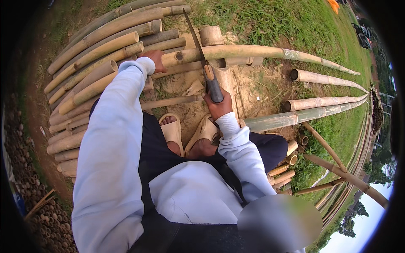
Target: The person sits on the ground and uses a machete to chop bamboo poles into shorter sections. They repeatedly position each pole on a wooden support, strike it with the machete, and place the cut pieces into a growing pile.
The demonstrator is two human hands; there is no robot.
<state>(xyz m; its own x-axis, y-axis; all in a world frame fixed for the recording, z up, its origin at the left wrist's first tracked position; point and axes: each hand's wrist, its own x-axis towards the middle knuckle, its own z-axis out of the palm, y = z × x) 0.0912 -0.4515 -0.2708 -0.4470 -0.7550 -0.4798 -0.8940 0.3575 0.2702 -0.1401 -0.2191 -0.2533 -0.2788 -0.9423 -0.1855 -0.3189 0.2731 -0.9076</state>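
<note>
My right hand (220, 104) is wrapped round the dark grip of a handsaw (210, 76). Its narrow blade points away from me and lies across a long bamboo pole (249, 51). Whether the teeth have cut into the pole is too small to tell. To the left of the blade, my left hand (155, 60) is closed round the pole's left part. The pole crosses over a thick bamboo log (228, 82) that runs away from me between the saw and my right side.
Cut bamboo lengths (105, 36) lie in a row on the left. More long poles (325, 102) stretch off to the right. My sandalled feet (172, 131) stand on the ground just below the work. Stacked bamboo ends (55, 223) show at the lower left.
</note>
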